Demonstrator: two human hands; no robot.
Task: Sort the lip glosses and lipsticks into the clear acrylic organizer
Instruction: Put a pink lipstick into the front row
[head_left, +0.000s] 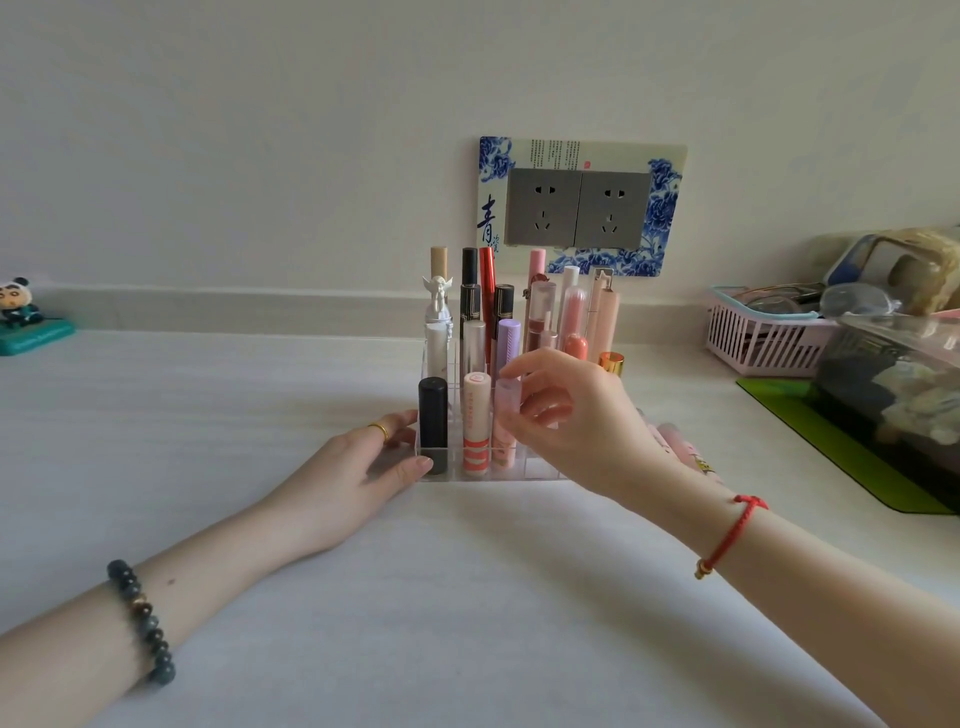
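The clear acrylic organizer (540, 470) stands mid-table, holding several upright lipsticks and glosses. Its front row has a black tube (432, 415), a white and orange tube (476, 426) and a pale pink gloss (505, 415). My right hand (576, 415) pinches the top of that pink gloss, which stands in a front compartment. My left hand (363, 467), with a gold ring, rests against the organizer's left front corner, thumb on the front wall. A few pink tubes (680, 441) lie on the table behind my right wrist, partly hidden.
A pink basket (753, 338) with glasses, a clear box (893, 374) and a green mat (810, 431) crowd the right side. A small panda figure (21, 312) sits at far left. A wall socket (579, 208) is behind the organizer.
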